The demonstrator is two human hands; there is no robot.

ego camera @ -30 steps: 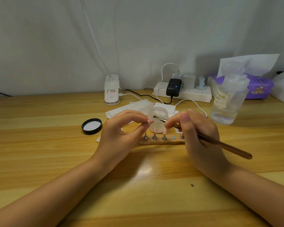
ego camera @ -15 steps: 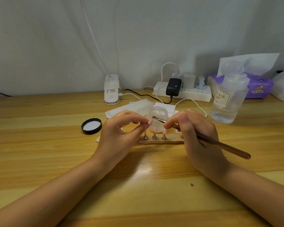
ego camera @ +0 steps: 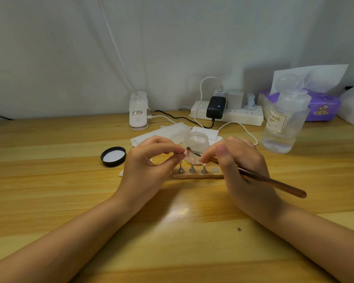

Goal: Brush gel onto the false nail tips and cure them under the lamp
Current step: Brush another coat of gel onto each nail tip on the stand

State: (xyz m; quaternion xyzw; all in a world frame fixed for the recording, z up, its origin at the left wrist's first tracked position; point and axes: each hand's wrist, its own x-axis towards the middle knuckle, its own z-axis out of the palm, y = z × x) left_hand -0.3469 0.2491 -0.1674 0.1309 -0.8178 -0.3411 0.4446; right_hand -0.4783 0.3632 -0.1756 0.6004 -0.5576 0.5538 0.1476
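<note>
My left hand (ego camera: 149, 166) pinches one small metal stand w/ a pink false nail tip (ego camera: 185, 153) on top, thumb & forefinger curled round it, held up just in front of the gel jar (ego camera: 196, 144). My right hand (ego camera: 239, 168) grips the brush (ego camera: 274, 183) like a pen; the brush's metal end sits right at the tip, touching or nearly so, can't tell which at this size.

Progress, as I judge it: mid-way thru the brushing stage, curing not started. The jar is open, its black lid (ego camera: 113, 156) lying upside down on the surface (ego camera: 49, 190) to the left. On the wooden holder strip (ego camera: 198, 176) three stands are seated; at least two carry pink tips, the 3rd I can't make out. Next to them is one bare round disc (ego camera: 215, 170), prob. the slot for the stand I'm holding. Whether the seated tips already have gel I can't tell, too small & no clear gloss.

Left to do: finish coating this tip, put the stand back on its disc, do any others not yet coated, then cure the lot. The white clip-on lamp (ego camera: 139, 111) stands at the back near the wall, well apart from the holder, its arm running up out of view, so either holder or lamp head must be brought over. No light from it on the tips now.

Also on the surface: white wipes (ego camera: 166, 132) behind the jar, power strip (ego camera: 229, 116), clear bottle (ego camera: 284, 121) at right.
</note>
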